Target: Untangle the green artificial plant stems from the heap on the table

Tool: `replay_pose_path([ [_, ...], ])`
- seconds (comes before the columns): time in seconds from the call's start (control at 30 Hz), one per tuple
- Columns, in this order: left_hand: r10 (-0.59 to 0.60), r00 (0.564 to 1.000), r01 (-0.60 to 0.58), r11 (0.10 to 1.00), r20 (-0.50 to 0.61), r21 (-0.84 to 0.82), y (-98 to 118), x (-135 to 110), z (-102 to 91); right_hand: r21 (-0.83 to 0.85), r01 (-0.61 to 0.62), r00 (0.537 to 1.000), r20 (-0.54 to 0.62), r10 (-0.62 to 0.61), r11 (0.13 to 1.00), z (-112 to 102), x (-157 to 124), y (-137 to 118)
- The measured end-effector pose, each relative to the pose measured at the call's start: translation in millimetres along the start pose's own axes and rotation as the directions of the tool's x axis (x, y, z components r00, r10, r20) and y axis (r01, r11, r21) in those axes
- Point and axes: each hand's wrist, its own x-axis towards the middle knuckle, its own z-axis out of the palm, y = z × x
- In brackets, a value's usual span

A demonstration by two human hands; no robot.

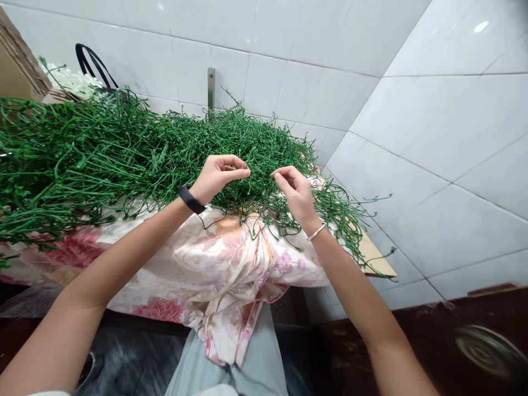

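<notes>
A black wristband (191, 199), silvery bangle (316, 231) and grey trousers (266, 352) show.

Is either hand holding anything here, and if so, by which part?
It cannot be told: the left hand and right hand are each pinched over the green stems, but anything gripped there is too small to make out.

Green stems (173, 143) in tangled heap

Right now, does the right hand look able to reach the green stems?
Probably yes: the right hand seems just over the green stems, with nothing visible between; its pinched fingertips may need opening first.
</notes>
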Motion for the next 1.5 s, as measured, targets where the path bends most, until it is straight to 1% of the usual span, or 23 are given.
replay_pose_path([
  [0.03, 0.003, 1.000, -0.003, 1.000, -0.016, 0.001, -0.6, 0.6, -0.7, -0.107, 0.043, 0.999, -0.010, -0.044, 0.993, -0.6, -0.4, -0.8],
  [0.1, 0.018, 0.999, -0.018, 1.000, -0.041, 0.004, -1.2, 0.9, -0.8, -0.307, 0.096, 0.994, -0.023, -0.108, 0.947, -0.7, -2.0, -3.6],
  [0.17, 0.024, 0.999, -0.025, 1.000, -0.046, -0.004, -1.2, 0.2, 0.4, -0.414, 0.112, 0.989, -0.043, -0.143, 0.904, -0.5, -3.7, -7.5],
  [0.23, 0.006, 1.000, -0.007, 0.999, -0.026, -0.033, -1.2, -1.0, 2.0, -0.401, 0.136, 0.986, -0.034, -0.163, 0.906, -0.7, -4.8, -12.0],
  [0.37, -0.044, 0.997, 0.049, 0.995, 0.057, -0.090, -2.5, -4.2, 6.2, -0.307, 0.249, 0.968, 0.094, -0.231, 0.919, -0.5, -5.8, -17.9],
  [0.43, -0.041, 0.994, 0.051, 0.993, 0.097, -0.108, -3.4, -5.8, 8.4, -0.315, 0.293, 0.956, 0.127, -0.265, 0.903, 0.8, -6.1, -17.3],
  [0.5, -0.042, 0.992, 0.058, 0.989, 0.116, -0.133, -4.0, -6.7, 10.2, -0.346, 0.320, 0.947, 0.117, -0.298, 0.882, 2.4, -6.4, -15.0],
  [0.57, -0.061, 0.990, 0.081, 0.983, 0.124, -0.166, -4.4, -6.9, 11.0, -0.392, 0.347, 0.936, 0.082, -0.343, 0.852, 3.6, -6.7, -12.6],
  [0.63, -0.084, 0.987, 0.110, 0.974, 0.139, -0.196, -4.7, -6.5, 11.1, -0.437, 0.388, 0.911, 0.048, -0.409, 0.812, 4.5, -7.3, -11.4],
  [0.7, -0.091, 0.983, 0.125, 0.967, 0.160, -0.220, -5.0, -6.0, 11.1, -0.480, 0.447, 0.870, 0.039, -0.491, 0.755, 5.3, -8.4, -11.6],
  [0.8, -0.095, 0.980, 0.134, 0.963, 0.175, -0.233, -5.4, -5.9, 11.9, -0.546, 0.514, 0.816, 0.074, -0.573, 0.661, 6.7, -11.2, -13.5],
  [0.93, -0.107, 0.977, 0.148, 0.963, 0.185, -0.225, -6.8, -6.6, 14.1, -0.593, 0.544, 0.793, 0.132, -0.595, 0.593, 6.9, -14.4, -15.2],
  [1.1, -0.124, 0.969, 0.179, 0.948, 0.212, -0.262, -7.2, -7.4, 15.7, -0.664, 0.533, 0.773, 0.131, -0.620, 0.525, 7.0, -14.8, -15.5],
  [1.2, -0.130, 0.966, 0.195, 0.935, 0.225, -0.295, -5.4, -8.1, 16.2, -0.656, 0.535, 0.771, 0.122, -0.625, 0.532, 8.0, -15.3, -15.8],
  [1.37, -0.132, 0.971, 0.188, 0.938, 0.201, -0.292, -2.4, -8.1, 15.8, -0.653, 0.499, 0.804, 0.102, -0.586, 0.570, 7.1, -17.2, -15.0],
  [1.5, -0.129, 0.973, 0.182, 0.940, 0.193, -0.289, -3.3, -7.6, 14.3, -0.636, 0.521, 0.802, 0.137, -0.581, 0.570, 4.2, -17.3, -15.2],
])
